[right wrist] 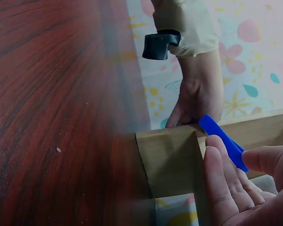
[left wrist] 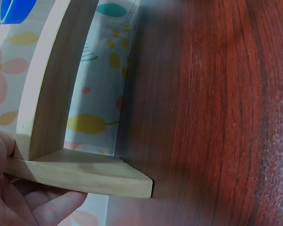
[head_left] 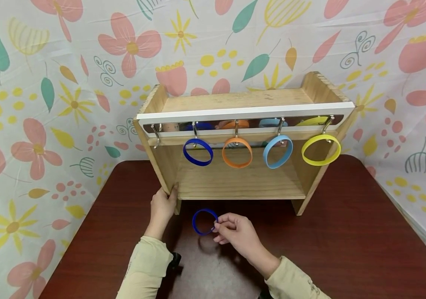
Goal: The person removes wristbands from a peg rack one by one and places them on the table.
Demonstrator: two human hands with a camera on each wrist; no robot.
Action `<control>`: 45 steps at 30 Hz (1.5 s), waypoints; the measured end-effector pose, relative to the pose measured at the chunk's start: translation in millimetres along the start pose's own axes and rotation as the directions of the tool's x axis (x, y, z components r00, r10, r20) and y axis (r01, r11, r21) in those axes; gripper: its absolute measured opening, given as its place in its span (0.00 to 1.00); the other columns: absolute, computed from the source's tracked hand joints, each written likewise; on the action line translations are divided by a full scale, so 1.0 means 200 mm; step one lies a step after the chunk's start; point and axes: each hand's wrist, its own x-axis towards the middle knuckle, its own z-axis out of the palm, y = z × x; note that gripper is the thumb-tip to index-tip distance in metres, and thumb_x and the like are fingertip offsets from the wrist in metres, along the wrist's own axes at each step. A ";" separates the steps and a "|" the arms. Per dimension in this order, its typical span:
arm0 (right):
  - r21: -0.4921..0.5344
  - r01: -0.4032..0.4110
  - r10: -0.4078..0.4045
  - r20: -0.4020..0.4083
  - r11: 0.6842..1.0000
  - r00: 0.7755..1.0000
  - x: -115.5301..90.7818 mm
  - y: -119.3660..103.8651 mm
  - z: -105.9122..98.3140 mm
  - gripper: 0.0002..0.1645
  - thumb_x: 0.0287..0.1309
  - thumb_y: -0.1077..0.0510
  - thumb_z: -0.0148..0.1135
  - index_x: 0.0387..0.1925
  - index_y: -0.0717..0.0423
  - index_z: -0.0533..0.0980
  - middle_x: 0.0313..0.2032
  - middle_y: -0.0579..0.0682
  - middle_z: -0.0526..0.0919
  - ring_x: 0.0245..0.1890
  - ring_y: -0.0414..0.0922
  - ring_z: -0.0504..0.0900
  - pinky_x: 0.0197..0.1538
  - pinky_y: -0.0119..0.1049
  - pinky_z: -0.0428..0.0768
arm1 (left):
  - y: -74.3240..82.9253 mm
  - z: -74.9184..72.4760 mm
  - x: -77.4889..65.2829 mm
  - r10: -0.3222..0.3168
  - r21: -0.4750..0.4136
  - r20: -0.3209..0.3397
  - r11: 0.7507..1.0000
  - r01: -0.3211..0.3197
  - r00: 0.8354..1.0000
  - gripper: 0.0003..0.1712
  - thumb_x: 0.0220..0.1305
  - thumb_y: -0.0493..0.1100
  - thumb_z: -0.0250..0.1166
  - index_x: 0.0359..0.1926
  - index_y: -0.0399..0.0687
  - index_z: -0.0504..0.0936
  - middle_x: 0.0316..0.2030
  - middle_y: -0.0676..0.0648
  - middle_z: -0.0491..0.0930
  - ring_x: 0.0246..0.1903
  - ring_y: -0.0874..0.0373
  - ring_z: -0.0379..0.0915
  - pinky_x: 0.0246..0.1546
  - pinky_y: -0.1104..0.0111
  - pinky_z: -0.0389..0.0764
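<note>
Right hand pinches a blue ring below the rack

Seen from the head camera, the blue ring [right wrist: 226, 145] is at 7 o'clock from the middle of the rack [head_left: 240, 185], near its lower edge. The right hand [head_left: 240, 236], at 4 o'clock from that ring, pinches its rim between thumb and fingertips; the right wrist view shows the thumb on one side of the band and fingers on the other. The ring is held above the table [head_left: 366, 232], its shadow falling at 6 o'clock. The left hand [head_left: 163, 206], at 10 o'clock from the ring, grips the lower end of the rack's side panel, its fingers wrapped round the wood.

Along the front of the rack runs a white-edged rail [head_left: 246, 112] with five hooks. Reading from the held ring, the end hook [head_left: 156, 136] is at 11 o'clock. Four rings hang from the others: a second blue ring [head_left: 202, 163] at 12, an orange ring [head_left: 237, 165] at 1, a pale blue ring [head_left: 274, 166] between 1 and 2, and a yellow ring [head_left: 320, 162] at 2.

Both arms wear pale sleeves [head_left: 147, 261], with a black piece [head_left: 175, 261] at the left cuff. Flowered cloth [head_left: 78, 41] fills the background from 9 through 12 to 3 o'clock.
</note>
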 end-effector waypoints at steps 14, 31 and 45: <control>-0.043 -0.026 0.028 0.043 0.999 0.999 0.02 0.05 0.03 0.10 0.63 0.66 0.59 0.42 0.73 0.76 0.35 0.61 0.86 0.27 0.53 0.86 0.31 0.39 0.83 | 0.00 0.01 0.00 0.001 -0.005 0.010 1.000 -0.001 1.000 0.19 0.71 0.52 0.58 0.34 0.39 0.80 0.23 0.42 0.81 0.22 0.50 0.78 0.25 0.56 0.78; -0.092 -0.068 0.076 0.085 0.993 0.994 0.05 0.12 0.07 0.11 0.62 0.66 0.62 0.41 0.74 0.77 0.30 0.64 0.85 0.24 0.55 0.85 0.28 0.44 0.83 | 0.00 0.01 -0.01 -0.014 -0.009 0.017 1.000 0.014 1.000 0.20 0.72 0.52 0.58 0.39 0.38 0.81 0.27 0.40 0.83 0.25 0.48 0.80 0.25 0.57 0.79; -0.138 -0.084 0.099 0.111 0.987 0.989 0.07 0.15 0.07 0.08 0.61 0.66 0.62 0.39 0.71 0.78 0.28 0.60 0.85 0.21 0.52 0.85 0.26 0.40 0.82 | 0.00 0.01 0.00 0.003 0.005 -0.007 1.000 -0.003 1.000 0.20 0.71 0.52 0.58 0.37 0.38 0.81 0.26 0.40 0.83 0.25 0.46 0.81 0.27 0.54 0.79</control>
